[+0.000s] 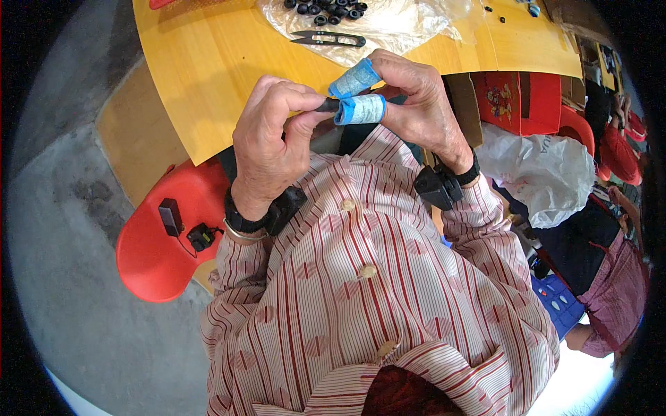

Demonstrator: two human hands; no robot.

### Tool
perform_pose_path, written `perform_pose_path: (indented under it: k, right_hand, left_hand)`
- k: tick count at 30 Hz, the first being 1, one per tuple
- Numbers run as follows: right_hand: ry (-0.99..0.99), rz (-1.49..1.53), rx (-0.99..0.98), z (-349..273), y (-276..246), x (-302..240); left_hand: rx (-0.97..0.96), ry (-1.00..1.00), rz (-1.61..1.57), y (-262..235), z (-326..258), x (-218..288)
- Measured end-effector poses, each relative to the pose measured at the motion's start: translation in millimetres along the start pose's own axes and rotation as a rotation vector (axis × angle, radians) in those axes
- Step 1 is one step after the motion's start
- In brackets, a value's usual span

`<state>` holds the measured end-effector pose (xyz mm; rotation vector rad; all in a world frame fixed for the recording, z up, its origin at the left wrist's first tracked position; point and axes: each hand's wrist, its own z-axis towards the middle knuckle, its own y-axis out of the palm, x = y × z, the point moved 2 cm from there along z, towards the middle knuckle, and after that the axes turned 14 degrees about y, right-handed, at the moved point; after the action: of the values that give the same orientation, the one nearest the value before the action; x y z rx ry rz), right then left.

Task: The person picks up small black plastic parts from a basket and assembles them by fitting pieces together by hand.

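Note:
My left hand [272, 135] pinches a small black piece [328, 105] between thumb and forefinger, just off the near edge of the wooden table [187, 90]. On my right hand [424, 104], blue-edged cloth wraps [362, 109] cover the thumb and forefinger tips. These two fingertips close on the other end of the black piece, largely hiding it. Beyond the hands, black thread snips [328, 39] lie on a clear plastic bag [395, 41]. Several small round black rubber-like parts [335, 10] are heaped on the same bag.
A red chair [149, 256] at my left carries a black box and a small device with a cable. To the right stand a red carton [538, 104] and a white plastic bag [548, 173]. Another person [610, 291] is at the far right.

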<state>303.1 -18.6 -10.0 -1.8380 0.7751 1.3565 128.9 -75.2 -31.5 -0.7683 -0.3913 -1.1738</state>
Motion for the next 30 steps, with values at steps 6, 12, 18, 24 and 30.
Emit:
perform_pose_path:
  k: [6,12,18,24,30]
  right_hand:
    - [-0.017,-0.118,0.001,0.7,1.4,-1.4]
    - [0.142,0.109,-0.032,0.1,6.5,10.8]
    - [0.288,0.267,-0.163,2.5,1.9,13.5]
    - [0.292,0.261,-0.249,6.9,1.1,17.0]
    - [0.362,0.387,-0.282,7.0,5.5,24.6]
  left_hand:
    - [-0.032,-0.025,-0.006,1.5,-2.1,-0.2]
    - [-0.013,-0.035,-0.021,2.5,-1.5,0.6]
    - [-0.021,-0.058,-0.087,4.0,-3.1,-0.1]
    - [-0.003,-0.153,-0.157,4.2,-5.9,-1.4]
    - [-0.037,-0.108,-0.127,5.4,-6.5,-4.2]
